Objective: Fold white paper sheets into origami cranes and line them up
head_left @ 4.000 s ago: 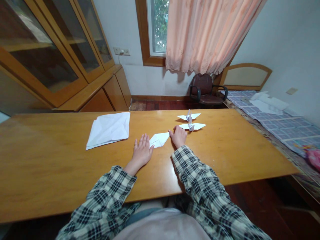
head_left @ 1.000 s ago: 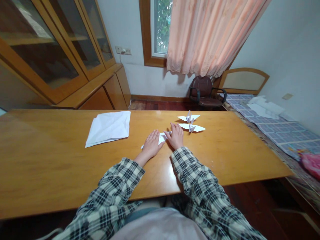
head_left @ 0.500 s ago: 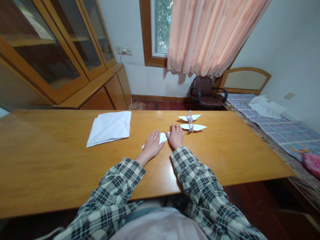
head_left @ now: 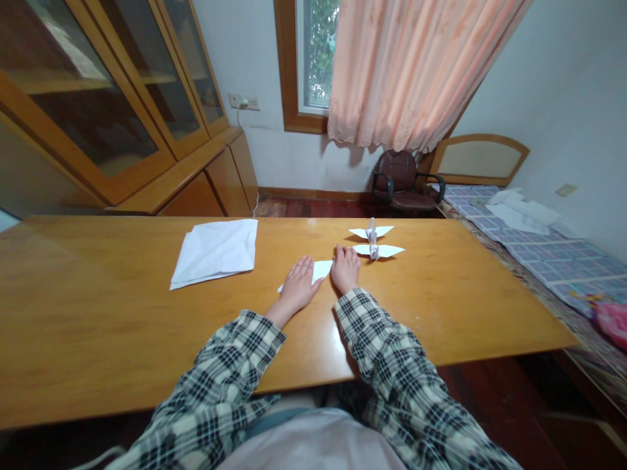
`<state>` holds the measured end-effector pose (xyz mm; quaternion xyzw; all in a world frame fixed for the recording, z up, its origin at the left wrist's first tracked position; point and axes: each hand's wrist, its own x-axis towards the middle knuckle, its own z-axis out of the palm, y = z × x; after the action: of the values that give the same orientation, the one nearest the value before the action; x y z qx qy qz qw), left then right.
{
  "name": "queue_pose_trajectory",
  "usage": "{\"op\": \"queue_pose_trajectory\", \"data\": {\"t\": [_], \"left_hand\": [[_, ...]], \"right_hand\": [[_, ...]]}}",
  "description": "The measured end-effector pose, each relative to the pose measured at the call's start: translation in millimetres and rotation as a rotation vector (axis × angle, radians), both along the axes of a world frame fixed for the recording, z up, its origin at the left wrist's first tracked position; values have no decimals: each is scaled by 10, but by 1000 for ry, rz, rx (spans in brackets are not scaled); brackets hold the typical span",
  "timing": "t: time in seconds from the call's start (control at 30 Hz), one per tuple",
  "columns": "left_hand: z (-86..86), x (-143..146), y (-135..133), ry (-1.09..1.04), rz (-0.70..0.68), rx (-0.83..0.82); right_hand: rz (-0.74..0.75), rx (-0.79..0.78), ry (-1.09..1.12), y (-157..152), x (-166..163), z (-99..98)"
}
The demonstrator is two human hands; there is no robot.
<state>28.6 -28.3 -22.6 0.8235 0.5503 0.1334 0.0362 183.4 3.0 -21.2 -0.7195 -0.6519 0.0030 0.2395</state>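
A small folded piece of white paper lies on the wooden table. My left hand rests flat across it, fingers stretched out, covering its middle. At the paper's right tip is my right hand, its fingers extended forward and the thumb close to the tip; whether it presses on the paper I cannot tell. Just beyond the right hand's fingertips stand two white paper cranes, a nearer crane and a farther crane, wings spread.
A stack of white paper sheets lies on the table to the left. Past the table's far edge are a brown armchair and a glass-door cabinet. A bed with a checked cover stands along the right.
My right thumb has drawn back from the paper toward the other fingers, so more of the paper's right tip shows. The left hand stays in place.
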Motion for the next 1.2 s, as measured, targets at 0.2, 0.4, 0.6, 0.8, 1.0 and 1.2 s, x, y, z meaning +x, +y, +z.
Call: {"op": "queue_pose_trajectory", "data": {"t": [0.2, 0.4, 0.6, 0.8, 1.0, 1.2], "left_hand": [[-16, -96, 55, -157, -2, 10], [133, -225, 20, -85, 46, 20], [290, -240, -57, 7, 124, 47], [266, -283, -12, -23, 123, 47], [183, -342, 115, -132, 22, 52], [140, -342, 198, -211, -105, 45]], "right_hand": [[105, 88, 132, -13, 99, 40], [191, 53, 163, -63, 194, 107], [213, -25, 154, -91, 171, 148], [298, -85, 130, -112, 136, 143], [472, -50, 154, -149, 99, 163], [722, -12, 153, -226, 85, 152]]}}
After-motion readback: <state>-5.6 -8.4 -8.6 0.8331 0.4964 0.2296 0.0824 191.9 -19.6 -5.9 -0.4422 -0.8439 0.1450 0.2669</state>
